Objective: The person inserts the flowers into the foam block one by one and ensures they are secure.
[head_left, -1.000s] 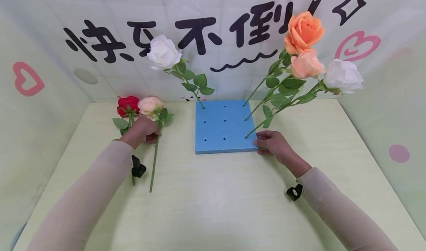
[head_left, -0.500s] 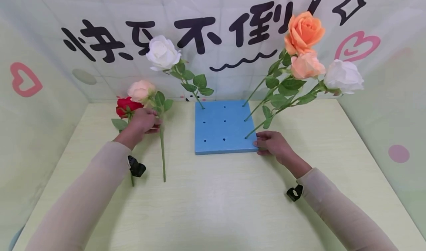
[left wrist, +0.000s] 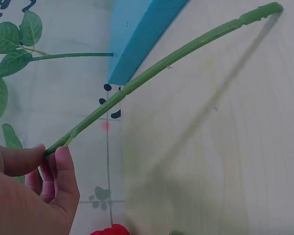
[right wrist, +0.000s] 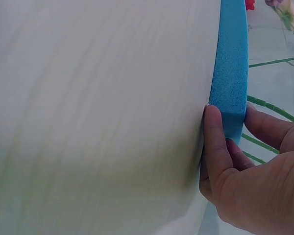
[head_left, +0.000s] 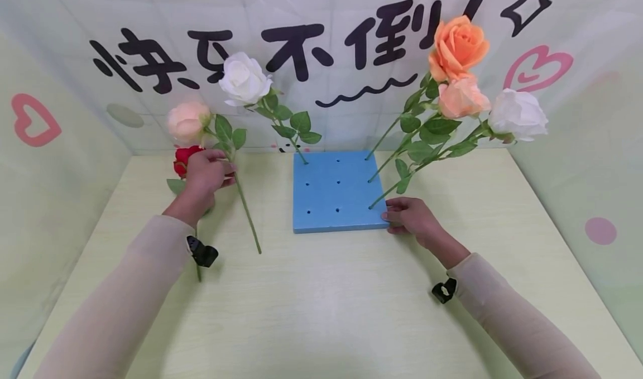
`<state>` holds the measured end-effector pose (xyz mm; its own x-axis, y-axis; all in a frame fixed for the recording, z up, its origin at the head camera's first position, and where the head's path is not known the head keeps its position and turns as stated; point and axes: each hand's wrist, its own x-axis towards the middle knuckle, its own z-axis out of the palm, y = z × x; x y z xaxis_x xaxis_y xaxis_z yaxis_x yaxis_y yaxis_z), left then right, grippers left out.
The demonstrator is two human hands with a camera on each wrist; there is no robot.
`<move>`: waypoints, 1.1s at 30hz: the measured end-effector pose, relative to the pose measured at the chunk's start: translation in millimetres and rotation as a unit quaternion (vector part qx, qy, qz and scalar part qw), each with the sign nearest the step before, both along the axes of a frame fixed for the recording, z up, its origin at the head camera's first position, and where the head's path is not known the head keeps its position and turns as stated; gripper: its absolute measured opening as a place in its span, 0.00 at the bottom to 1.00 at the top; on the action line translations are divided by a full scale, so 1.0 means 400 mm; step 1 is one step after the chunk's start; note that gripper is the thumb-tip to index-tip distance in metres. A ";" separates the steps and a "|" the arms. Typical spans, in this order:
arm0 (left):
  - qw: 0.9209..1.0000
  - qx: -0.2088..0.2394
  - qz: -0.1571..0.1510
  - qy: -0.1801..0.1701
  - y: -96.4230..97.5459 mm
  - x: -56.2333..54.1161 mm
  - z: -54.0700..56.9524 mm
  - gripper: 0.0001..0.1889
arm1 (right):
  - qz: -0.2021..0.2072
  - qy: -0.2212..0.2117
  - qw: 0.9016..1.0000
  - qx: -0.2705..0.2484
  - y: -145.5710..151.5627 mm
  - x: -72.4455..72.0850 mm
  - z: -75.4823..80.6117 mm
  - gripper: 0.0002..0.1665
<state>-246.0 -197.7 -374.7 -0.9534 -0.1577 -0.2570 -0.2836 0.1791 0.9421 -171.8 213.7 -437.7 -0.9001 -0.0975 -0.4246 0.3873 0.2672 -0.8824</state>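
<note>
My left hand (head_left: 205, 172) pinches the green stem (left wrist: 161, 63) of a pale pink rose (head_left: 188, 121) between thumb and fingers. The bloom tilts up to the left, and the stem's lower end slants down toward the right over the table. At the front right corner of a blue foam board (head_left: 321, 195), my right hand (head_left: 409, 216) grips the edge, thumb on top and fingers at the side and underneath, as the right wrist view shows. Under and behind the left hand lies a red rose (head_left: 185, 160), partly hidden by it.
A white rose (head_left: 245, 80) stands in the board's back left hole. Along its right side stand an orange rose (head_left: 459, 49), a peach rose (head_left: 463, 97) and another white rose (head_left: 518, 115), all leaning right. Several holes dot the board. A printed cloth backdrop (head_left: 321, 128) borders the table (head_left: 321, 301).
My left hand has lifted the pale pink rose off the table, its bloom moving up and left while the stem end swings right. My right hand stays on the board's corner.
</note>
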 end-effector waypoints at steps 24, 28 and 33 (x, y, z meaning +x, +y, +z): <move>0.985 0.112 0.063 0.113 0.035 0.039 0.081 0.10 | -0.003 0.002 1.000 0.000 -0.003 0.001 0.003 0.29; 0.979 0.123 0.082 0.141 0.038 0.049 0.081 0.11 | -0.003 0.004 1.000 -0.001 -0.003 0.000 0.001 0.29; 0.968 0.158 0.103 0.166 0.050 0.062 0.090 0.11 | -0.005 0.003 1.000 -0.002 -0.003 0.000 0.003 0.29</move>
